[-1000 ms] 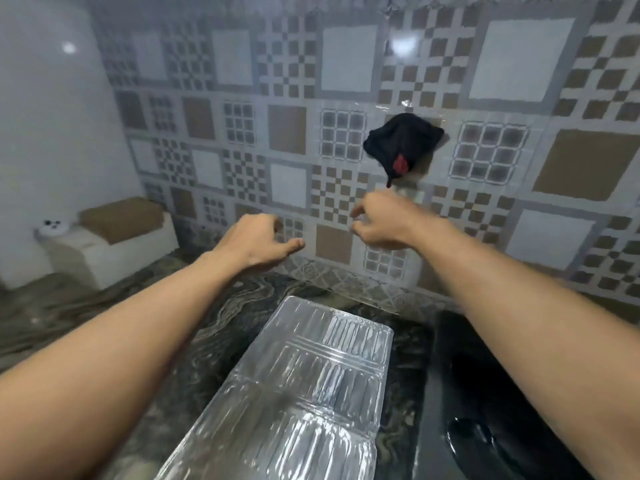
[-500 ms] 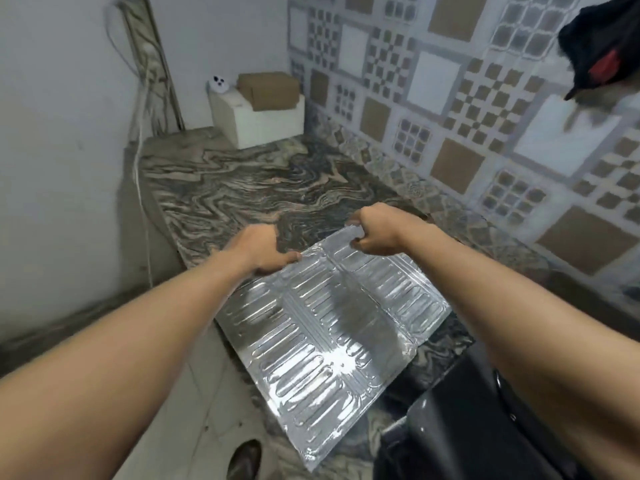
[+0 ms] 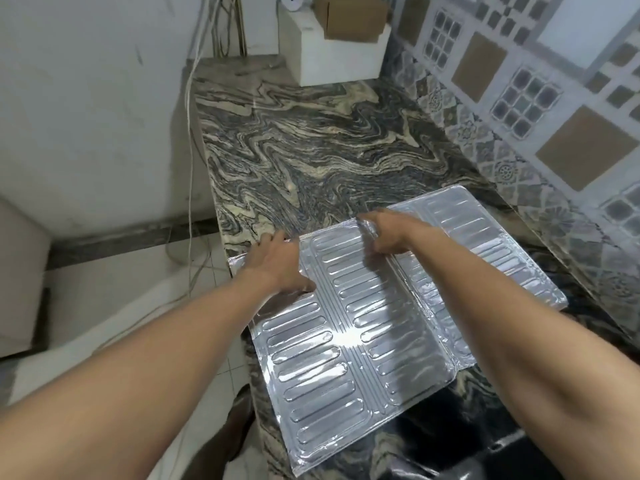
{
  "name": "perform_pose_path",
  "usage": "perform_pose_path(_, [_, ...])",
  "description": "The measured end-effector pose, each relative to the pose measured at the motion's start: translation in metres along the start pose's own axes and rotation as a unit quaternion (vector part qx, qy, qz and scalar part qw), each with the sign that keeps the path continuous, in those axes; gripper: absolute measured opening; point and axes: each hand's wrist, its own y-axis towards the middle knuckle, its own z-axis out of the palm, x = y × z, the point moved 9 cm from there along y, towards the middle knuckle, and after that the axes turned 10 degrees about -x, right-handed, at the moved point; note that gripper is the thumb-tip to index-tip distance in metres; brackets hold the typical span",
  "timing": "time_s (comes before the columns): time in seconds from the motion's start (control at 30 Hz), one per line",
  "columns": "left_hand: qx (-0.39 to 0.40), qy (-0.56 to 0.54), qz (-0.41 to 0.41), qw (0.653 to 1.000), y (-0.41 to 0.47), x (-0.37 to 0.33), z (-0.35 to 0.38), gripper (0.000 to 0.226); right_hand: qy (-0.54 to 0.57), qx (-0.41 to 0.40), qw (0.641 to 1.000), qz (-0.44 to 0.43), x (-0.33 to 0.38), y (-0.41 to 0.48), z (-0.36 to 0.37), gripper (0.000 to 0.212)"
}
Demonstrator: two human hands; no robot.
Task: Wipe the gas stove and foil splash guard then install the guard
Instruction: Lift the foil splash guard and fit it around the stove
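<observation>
The silver foil splash guard [image 3: 346,358] lies unfolded and nearly flat on the marble counter [image 3: 311,150], its embossed panels facing up and its left panel hanging over the counter's front edge. My left hand [image 3: 277,265] holds the far edge of the left panel, thumb on top. My right hand [image 3: 384,230] pinches the far edge at a fold between panels. A corner of the black gas stove [image 3: 512,455] shows at the bottom right, partly under the foil and my right forearm.
A white block [image 3: 332,53] with a cardboard box [image 3: 349,15] on it stands at the counter's far end. Cables [image 3: 190,98] hang down the plain wall on the left. The patterned tiled wall [image 3: 554,98] runs along the right.
My view has swung from the tiled wall down to the counter. Both hands came down onto the foil guard's far edge, and the guard now lies wider and flatter on the counter.
</observation>
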Motion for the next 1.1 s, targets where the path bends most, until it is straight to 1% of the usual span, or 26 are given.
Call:
perform_pose_path(0.1, [-0.002,-0.008,-0.025,1.0,0.005,0.004,-0.001,0.118,-0.017,0.027,0.999,0.003,-0.001,0.014,0.008,0.091])
perform_pose_path(0.17, [-0.005,-0.018,-0.043,0.999,0.008,0.005,-0.002,0.117,-0.025,0.029,0.999,0.002,-0.001,0.018,0.008,0.094])
perform_pose_path(0.2, [-0.016,-0.033,-0.055,0.998,0.01,0.005,-0.004,0.111,-0.028,0.023,0.999,0.003,0.0,0.019,0.006,0.091])
perform_pose_path(0.3, [-0.086,-0.12,-0.082,0.986,0.017,0.006,-0.022,0.079,-0.017,0.0,1.0,0.002,0.003,0.02,0.0,0.085])
perform_pose_path(0.37, [-0.14,-0.156,-0.082,0.974,0.02,0.005,-0.045,0.053,-0.014,-0.019,1.0,-0.002,0.006,0.015,-0.012,0.095])
perform_pose_path(0.43, [-0.186,-0.161,-0.072,0.967,0.021,0.002,-0.074,0.029,-0.01,-0.042,0.999,-0.011,0.007,0.006,-0.032,0.102])
perform_pose_path(0.5, [-0.215,-0.168,-0.052,0.961,0.018,-0.005,-0.106,0.02,-0.007,-0.078,0.997,-0.016,0.005,-0.005,-0.06,0.1])
perform_pose_path(0.57, [-0.241,-0.184,-0.04,0.952,0.011,-0.012,-0.139,0.021,-0.013,-0.117,0.993,-0.02,0.005,-0.021,-0.094,0.093])
perform_pose_path(0.63, [-0.269,-0.2,-0.031,0.942,0.0,-0.021,-0.174,0.021,-0.004,-0.153,0.988,-0.021,0.005,-0.045,-0.131,0.079])
perform_pose_path(0.7, [-0.287,-0.217,-0.021,0.933,-0.012,-0.029,-0.205,0.022,0.007,-0.177,0.984,-0.024,0.003,-0.071,-0.167,0.059])
perform_pose_path(0.77, [-0.296,-0.228,-0.01,0.928,-0.023,-0.035,-0.229,0.023,0.024,-0.198,0.979,-0.032,0.002,-0.101,-0.198,0.034])
perform_pose_path(0.8, [-0.302,-0.233,-0.001,0.924,-0.028,-0.038,-0.241,0.022,0.033,-0.21,0.977,-0.031,0.001,-0.116,-0.212,0.025])
perform_pose_path(0.87, [-0.32,-0.238,0.031,0.916,-0.041,-0.048,-0.262,0.02,0.052,-0.232,0.971,-0.025,-0.001,-0.144,-0.232,0.02])
perform_pose_path(0.93, [-0.361,-0.221,0.053,0.905,-0.057,-0.059,-0.282,0.018,0.061,-0.255,0.965,-0.021,-0.003,-0.165,-0.245,0.017])
perform_pose_path(1.03, [-0.44,-0.196,0.04,0.876,-0.075,-0.07,-0.293,0.022,0.082,-0.289,0.954,-0.011,-0.008,-0.187,-0.255,0.011])
perform_pose_path(1.07, [-0.459,-0.2,0.028,0.865,-0.079,-0.074,-0.29,0.027,0.09,-0.297,0.951,-0.007,-0.01,-0.192,-0.255,0.009])
perform_pose_path(1.1, [-0.475,-0.211,0.012,0.854,-0.082,-0.077,-0.285,0.037,0.096,-0.3,0.949,-0.003,-0.013,-0.195,-0.254,0.011])
